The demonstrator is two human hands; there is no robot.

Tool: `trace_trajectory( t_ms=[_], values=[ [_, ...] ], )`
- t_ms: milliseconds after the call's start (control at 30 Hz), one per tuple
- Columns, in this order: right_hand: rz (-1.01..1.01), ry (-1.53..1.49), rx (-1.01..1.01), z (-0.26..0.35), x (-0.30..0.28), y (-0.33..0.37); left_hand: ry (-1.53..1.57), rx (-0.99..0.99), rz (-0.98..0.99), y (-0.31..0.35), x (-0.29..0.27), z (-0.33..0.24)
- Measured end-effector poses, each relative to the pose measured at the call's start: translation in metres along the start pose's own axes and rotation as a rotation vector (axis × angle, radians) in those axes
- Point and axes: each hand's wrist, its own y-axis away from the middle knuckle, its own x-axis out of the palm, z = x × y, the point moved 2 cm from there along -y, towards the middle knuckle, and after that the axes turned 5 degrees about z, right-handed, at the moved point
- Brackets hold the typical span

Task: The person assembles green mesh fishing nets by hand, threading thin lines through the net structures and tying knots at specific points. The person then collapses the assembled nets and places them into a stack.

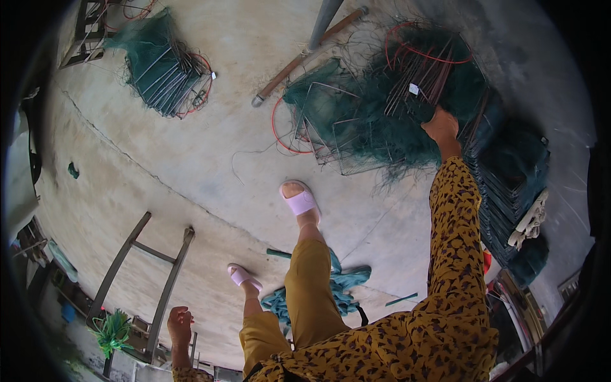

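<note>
At the upper right, my right hand (442, 127) reaches down with its fingers closed on the edge of a dark green net (388, 108). The net lies in a tangled heap with thin metal frames inside it, red hoops around it and a small white tag (414, 89) on top. Part of what the fingers grip is hidden by the hand itself. My left hand (180, 326) hangs at the lower left, away from the heap, its fingers loosely bent and apart with nothing visible in them.
A smaller folded green net (162, 79) lies at the upper left. A rusty pipe (299, 62) lies at the top centre. Folded dark nets (509, 172) line the right side. Green cloth strips (347, 280) are by my feet. A wooden frame (153, 250) stands at left.
</note>
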Motion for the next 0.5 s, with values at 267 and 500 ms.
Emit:
trace_trajectory(
  t_ms=[267, 500],
  values=[
    [-0.184, -0.308, 0.037, -0.014, -0.02, 0.211, 0.138, 0.112, 0.026, 0.049, -0.044, 0.102],
    [-0.254, -0.791, 0.155, 0.014, -0.017, 0.534, 0.253, 0.27, 0.093, 0.117, -0.167, 0.216]
  ],
)
